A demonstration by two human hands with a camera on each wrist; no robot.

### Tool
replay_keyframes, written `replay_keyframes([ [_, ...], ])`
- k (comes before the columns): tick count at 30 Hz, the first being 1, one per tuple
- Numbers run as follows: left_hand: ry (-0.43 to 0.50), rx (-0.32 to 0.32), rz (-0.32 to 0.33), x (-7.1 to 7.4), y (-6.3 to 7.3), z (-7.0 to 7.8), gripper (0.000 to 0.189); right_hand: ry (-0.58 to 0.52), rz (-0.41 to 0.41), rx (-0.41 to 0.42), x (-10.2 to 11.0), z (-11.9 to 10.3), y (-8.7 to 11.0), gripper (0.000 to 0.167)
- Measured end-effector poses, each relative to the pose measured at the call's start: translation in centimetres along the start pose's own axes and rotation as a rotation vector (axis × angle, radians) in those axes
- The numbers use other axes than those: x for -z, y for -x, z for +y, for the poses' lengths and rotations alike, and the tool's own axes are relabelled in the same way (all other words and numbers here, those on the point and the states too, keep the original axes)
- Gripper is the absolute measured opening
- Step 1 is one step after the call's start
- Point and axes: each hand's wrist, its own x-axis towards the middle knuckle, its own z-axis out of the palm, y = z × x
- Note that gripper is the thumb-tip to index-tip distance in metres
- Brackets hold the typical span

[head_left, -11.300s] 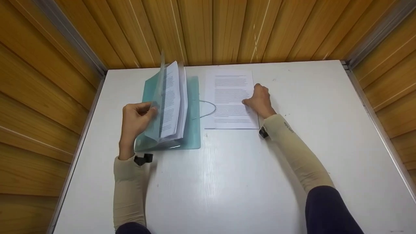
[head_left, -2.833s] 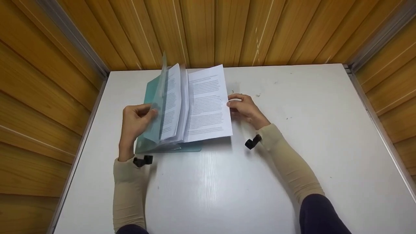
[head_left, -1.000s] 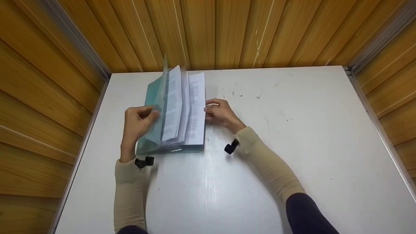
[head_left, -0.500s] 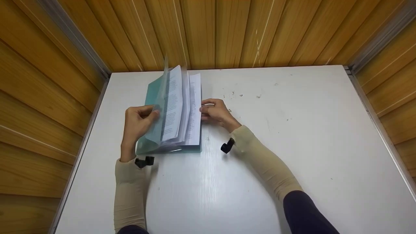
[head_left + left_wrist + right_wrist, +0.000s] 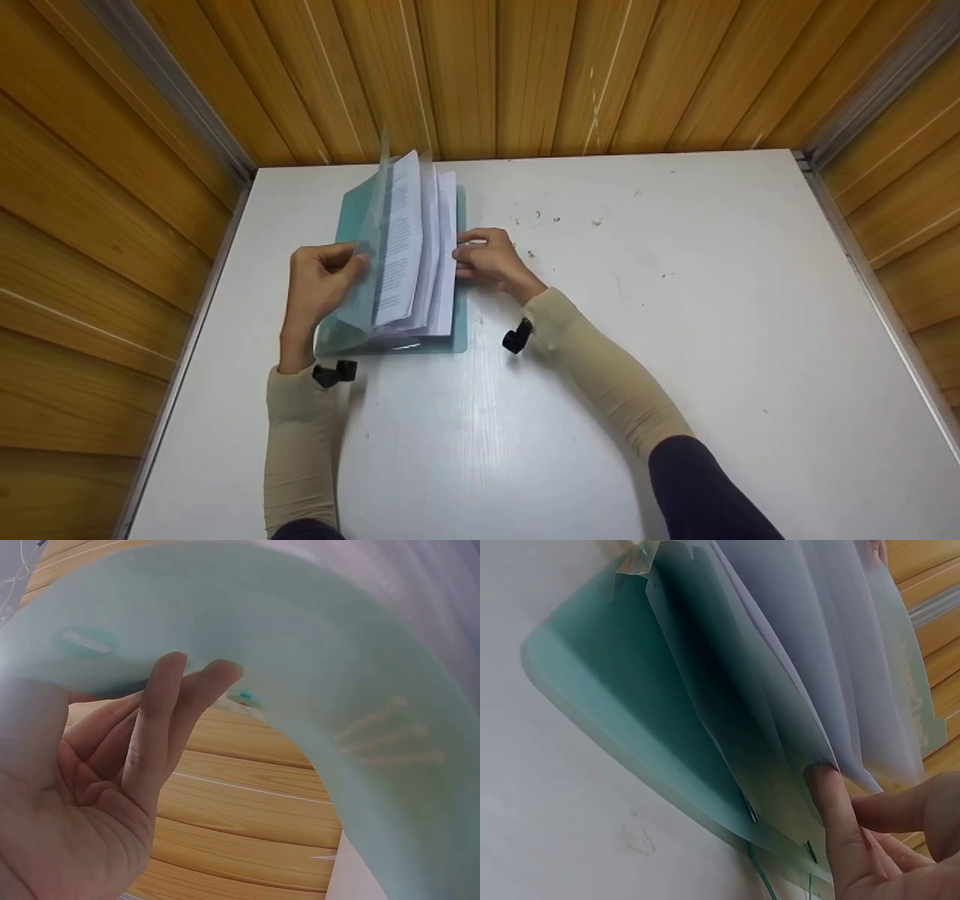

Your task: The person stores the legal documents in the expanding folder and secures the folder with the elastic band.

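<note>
A teal translucent expanding file folder (image 5: 459, 330) lies spread on the table, its flaps and several white papers fanned upright inside. My left hand (image 5: 315, 285) pinches the raised translucent cover (image 5: 360, 289) at its left edge; in the left wrist view this cover (image 5: 300, 615) bends over the fingers. At the other side my right hand (image 5: 491, 259) pinches the outer edge of printed sheets (image 5: 445, 300), which lean into the folder's rear section. The right wrist view shows that hand (image 5: 870, 847) with a finger and thumb on either side of this edge. Their lower ends are hidden between the flaps.
The white table (image 5: 600, 360) extends around the folder. Wood-panelled walls (image 5: 525, 82) close it in at the back and both sides. A thin green cord (image 5: 760, 870) hangs from the folder's edge in the right wrist view.
The printed sheets lay on the table at the right earlier; my right hand has brought them left into the folder and turned them more upright. My left hand keeps its grip on the cover.
</note>
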Motion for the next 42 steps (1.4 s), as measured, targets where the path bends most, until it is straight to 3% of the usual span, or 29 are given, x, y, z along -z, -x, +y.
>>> replay_keyframes([
  [17,0.008,-0.039,0.001,0.1,0.0,0.1,0.021,-0.019,-0.018,0.046,-1.8,-0.2,-0.2,0.031],
  [42,0.002,-0.014,-0.004,0.1,0.1,0.0,0.021,-0.024,-0.026,0.054,-2.2,0.3,-0.4,0.032],
])
